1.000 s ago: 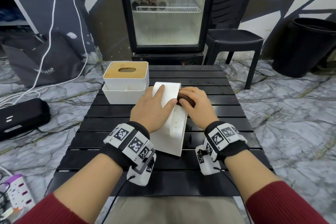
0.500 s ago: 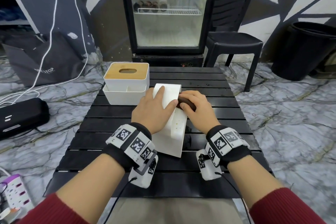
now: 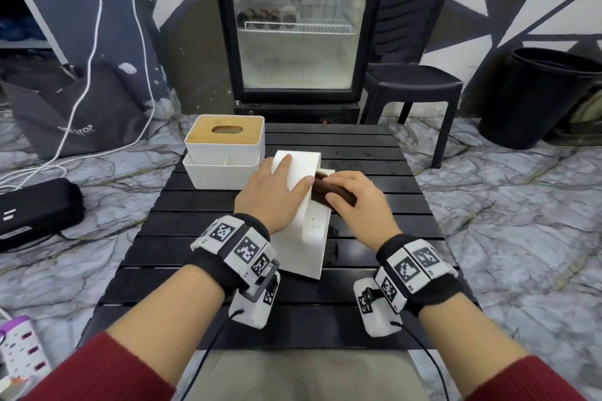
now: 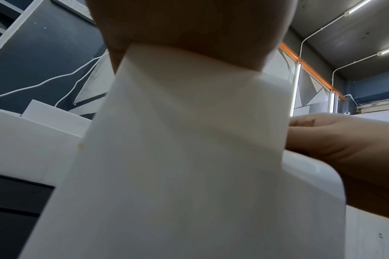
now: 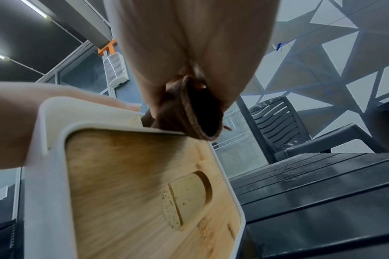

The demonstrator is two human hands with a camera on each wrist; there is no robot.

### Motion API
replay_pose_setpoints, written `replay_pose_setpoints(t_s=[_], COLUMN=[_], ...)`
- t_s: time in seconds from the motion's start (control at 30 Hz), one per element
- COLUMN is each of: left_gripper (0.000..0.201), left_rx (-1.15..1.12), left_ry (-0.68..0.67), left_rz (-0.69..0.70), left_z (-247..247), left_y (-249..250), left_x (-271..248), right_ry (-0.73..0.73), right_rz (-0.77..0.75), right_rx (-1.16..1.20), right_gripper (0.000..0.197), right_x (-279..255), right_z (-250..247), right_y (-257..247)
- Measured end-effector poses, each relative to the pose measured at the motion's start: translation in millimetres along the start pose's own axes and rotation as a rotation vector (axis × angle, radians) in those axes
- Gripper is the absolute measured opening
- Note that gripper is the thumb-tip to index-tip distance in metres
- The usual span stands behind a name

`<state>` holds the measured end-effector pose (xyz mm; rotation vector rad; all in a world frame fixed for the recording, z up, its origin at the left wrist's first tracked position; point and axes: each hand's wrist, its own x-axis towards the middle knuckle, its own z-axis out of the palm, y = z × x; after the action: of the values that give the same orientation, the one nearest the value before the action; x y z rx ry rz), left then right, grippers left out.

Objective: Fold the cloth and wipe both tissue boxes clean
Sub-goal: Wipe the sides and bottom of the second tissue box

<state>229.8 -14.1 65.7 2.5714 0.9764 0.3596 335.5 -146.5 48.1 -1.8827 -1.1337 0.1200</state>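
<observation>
A white tissue box [image 3: 299, 247] lies tipped on its side mid-table, its wooden lid [image 5: 133, 192] facing right. My left hand [image 3: 293, 172] rests flat on its upper face [image 4: 189, 157], index finger and thumb stretched out. My right hand [image 3: 335, 187] grips a folded brown cloth [image 3: 321, 190] and presses it against the lid's upper edge. In the right wrist view the cloth [image 5: 189, 112] bulges out of the palm. A second white tissue box [image 3: 224, 146] with a wooden lid stands upright at the back left, just beside the tipped one.
The black slatted table [image 3: 374, 172] is wet at the back right. Behind it stand a glass-door fridge [image 3: 296, 26], a black plastic chair [image 3: 413, 81] and a black bin [image 3: 537, 98]. A black case [image 3: 35, 208] and a power strip [image 3: 19, 352] lie on the floor, left.
My right hand has drawn the cloth a little toward me along the lid's edge. The left hand and both boxes have stayed put.
</observation>
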Motion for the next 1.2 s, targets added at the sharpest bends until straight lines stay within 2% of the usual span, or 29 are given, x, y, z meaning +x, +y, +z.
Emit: replay_pose_setpoints(t_s=[0.17, 0.3, 0.63, 1.2], left_gripper=[0.064, 0.063, 0.060, 0.060], left_rx=[-0.016, -0.026, 0.030, 0.031], left_ry=[-0.021, -0.014, -0.031, -0.019], left_rz=[0.016, 0.000, 0.022, 0.019], left_z=[1.6, 2.6, 2.8, 4.3], left_y=[1.7, 4.3, 5.2, 5.9], left_x=[12.2, 21.7, 27.7, 28.1], right_ry=[0.076, 0.022, 0.034, 0.096], right_rz=[0.047, 0.002, -0.073, -0.062], right_rx=[-0.017, -0.007, 0.067, 0.027], right_gripper=[0.025, 0.026, 0.027, 0.025], right_x=[-15.5, -27.3, -21.4, -10.8], right_z=[-14.1, -19.4, 9.0, 22.8], right_y=[-0.1, -6.0, -16.2, -9.9])
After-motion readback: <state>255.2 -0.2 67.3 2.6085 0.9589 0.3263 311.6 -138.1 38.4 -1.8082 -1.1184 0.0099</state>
